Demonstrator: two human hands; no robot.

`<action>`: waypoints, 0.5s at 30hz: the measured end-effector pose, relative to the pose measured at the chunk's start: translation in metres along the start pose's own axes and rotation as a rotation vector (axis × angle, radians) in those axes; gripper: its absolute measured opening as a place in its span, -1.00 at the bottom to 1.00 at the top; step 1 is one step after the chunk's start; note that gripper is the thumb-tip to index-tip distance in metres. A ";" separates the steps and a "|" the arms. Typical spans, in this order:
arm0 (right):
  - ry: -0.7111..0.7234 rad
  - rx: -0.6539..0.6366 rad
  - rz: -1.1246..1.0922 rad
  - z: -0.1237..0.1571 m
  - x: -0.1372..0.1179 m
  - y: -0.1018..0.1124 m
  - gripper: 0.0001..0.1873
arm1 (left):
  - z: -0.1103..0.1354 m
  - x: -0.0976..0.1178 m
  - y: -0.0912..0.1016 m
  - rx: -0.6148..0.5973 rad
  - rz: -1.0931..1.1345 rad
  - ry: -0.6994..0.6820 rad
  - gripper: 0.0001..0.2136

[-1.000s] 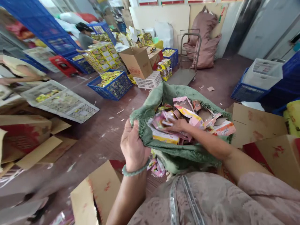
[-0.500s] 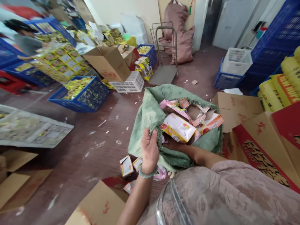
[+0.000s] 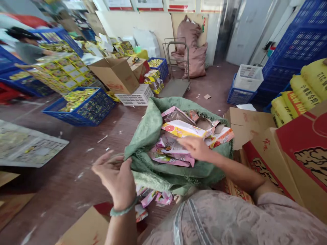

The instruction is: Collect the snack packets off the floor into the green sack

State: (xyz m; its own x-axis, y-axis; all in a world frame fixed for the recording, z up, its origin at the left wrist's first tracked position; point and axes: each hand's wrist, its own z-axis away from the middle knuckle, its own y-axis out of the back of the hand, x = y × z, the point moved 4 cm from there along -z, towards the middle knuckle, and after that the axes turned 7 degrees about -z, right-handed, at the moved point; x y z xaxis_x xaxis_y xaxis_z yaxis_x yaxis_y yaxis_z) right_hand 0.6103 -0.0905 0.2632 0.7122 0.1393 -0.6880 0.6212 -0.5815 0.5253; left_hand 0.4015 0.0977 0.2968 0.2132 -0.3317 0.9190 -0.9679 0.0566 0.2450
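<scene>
In front of me a green woven sack (image 3: 143,136) stands with its mouth wide, full of printed snack packaging. My left hand (image 3: 119,183), a beaded bracelet at its wrist, has the sack's left rim between thumb and fingers. Over the contents is my right hand (image 3: 198,148), slightly blurred, its fingers reaching left and nothing visible in them. Beneath it lies a pink-and-purple package (image 3: 173,153). Just behind are a white-and-yellow carton (image 3: 184,129) and an opened pink carton (image 3: 178,115). Loose pink wrappers (image 3: 155,197) lie on the floor under the sack's near edge.
Cardboard boxes (image 3: 278,160) crowd the right, beside yellow sacks (image 3: 304,88) and stacked blue crates (image 3: 293,47). A trolley (image 3: 176,86) stands behind the sack. At left are a blue crate of yellow packets (image 3: 92,109), a white crate (image 3: 48,146) and another person (image 3: 28,47).
My right hand has come up out of the sack onto the packages. My left hand has pulled the rim left and toward me. The white-and-yellow carton has shifted back, exposing the pink-and-purple package.
</scene>
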 end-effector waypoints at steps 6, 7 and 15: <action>-0.370 0.316 0.411 -0.059 0.122 0.094 -0.58 | 0.065 0.114 -0.072 -0.226 -0.501 -0.765 -0.42; -0.421 0.241 0.488 -0.072 0.143 0.096 -0.51 | 0.074 0.116 -0.101 -0.350 -0.555 -0.815 -0.40; -0.678 -0.288 0.760 -0.117 0.251 0.083 -0.49 | 0.045 -0.039 -0.246 -0.931 -0.945 -0.464 -0.33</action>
State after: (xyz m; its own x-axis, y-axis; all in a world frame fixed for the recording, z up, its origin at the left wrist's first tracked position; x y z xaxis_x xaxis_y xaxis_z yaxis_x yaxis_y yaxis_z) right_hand 0.8791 -0.0098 0.1928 0.6703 -0.7096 -0.2171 0.2056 -0.1036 0.9731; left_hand 0.6249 0.0547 0.1867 0.4852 -0.8606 0.1551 -0.0046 0.1749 0.9846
